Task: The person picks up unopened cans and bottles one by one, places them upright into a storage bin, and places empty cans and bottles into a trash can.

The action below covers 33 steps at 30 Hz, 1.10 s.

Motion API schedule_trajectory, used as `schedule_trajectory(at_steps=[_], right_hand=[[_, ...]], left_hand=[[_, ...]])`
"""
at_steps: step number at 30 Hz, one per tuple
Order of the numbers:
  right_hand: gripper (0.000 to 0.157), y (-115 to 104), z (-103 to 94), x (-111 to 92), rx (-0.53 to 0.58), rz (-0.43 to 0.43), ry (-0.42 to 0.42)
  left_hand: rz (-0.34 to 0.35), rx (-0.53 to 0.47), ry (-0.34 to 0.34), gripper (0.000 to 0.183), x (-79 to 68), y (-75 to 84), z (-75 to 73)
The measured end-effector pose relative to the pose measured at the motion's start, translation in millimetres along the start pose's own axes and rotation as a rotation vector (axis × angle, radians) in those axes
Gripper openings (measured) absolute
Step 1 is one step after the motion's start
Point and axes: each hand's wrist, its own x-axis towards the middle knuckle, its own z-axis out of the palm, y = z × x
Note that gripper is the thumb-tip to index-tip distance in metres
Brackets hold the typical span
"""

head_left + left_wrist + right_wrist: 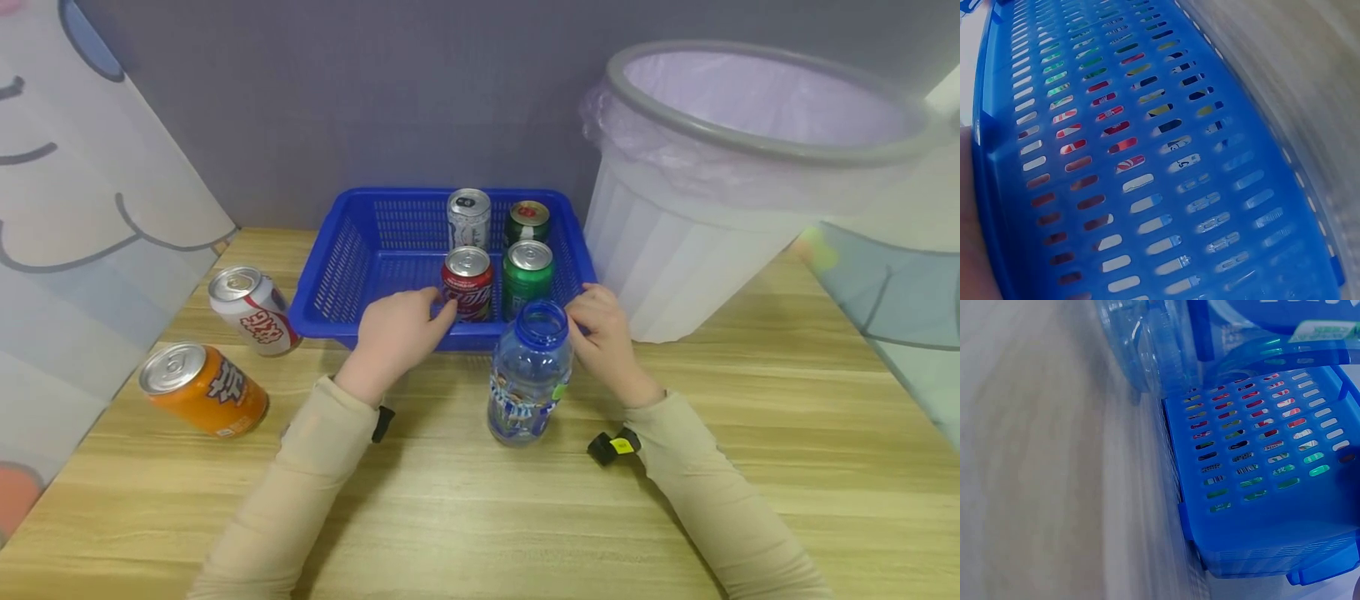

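Observation:
A blue plastic basket (pixel 352 250) stands at the back of the table with several drink cans in it. My left hand (pixel 397 337) grips its front rim, fingers hooked inside and thumb close to a red can (pixel 467 287). In the left wrist view, skin shows through slots in the basket wall (pixel 1147 144). At the front right corner, my right hand (pixel 603 342) holds the rim, its fingers partly hidden. A clear blue, uncapped plastic bottle (pixel 525 375) stands upright before the basket, beside the right hand; in the right wrist view it hides part of the basket wall (pixel 1254 519).
Left of the basket, a white can (pixel 253 310) and an orange can (pixel 204 390) stand on the table (pixel 465 517). A green can (pixel 528 279), a dark green can (pixel 527 223) and a silver can (pixel 468 221) are inside. A lined bin (pixel 652 242) stands at right.

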Motion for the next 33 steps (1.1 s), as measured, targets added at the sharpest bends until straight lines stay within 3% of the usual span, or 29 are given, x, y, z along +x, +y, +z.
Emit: schedule_trajectory(at_steps=[8, 24, 33], right_hand=[[0.049, 0, -0.2, -1, -0.002, 0.005, -0.005], [0.047, 1, 0.8, 0, 0.006, -0.001, -0.001], [0.044, 0, 0.4, 0, -0.006, 0.009, -0.002]], left_hand=[[0.061, 0.031, 0.107, 0.039, -5.9, 0.0, 3.4], [0.129, 0.062, 0.251, 0.050, -10.7, -4.0, 9.8], [0.154, 0.051, 0.253, 0.050, -12.8, -4.4, 9.4]])
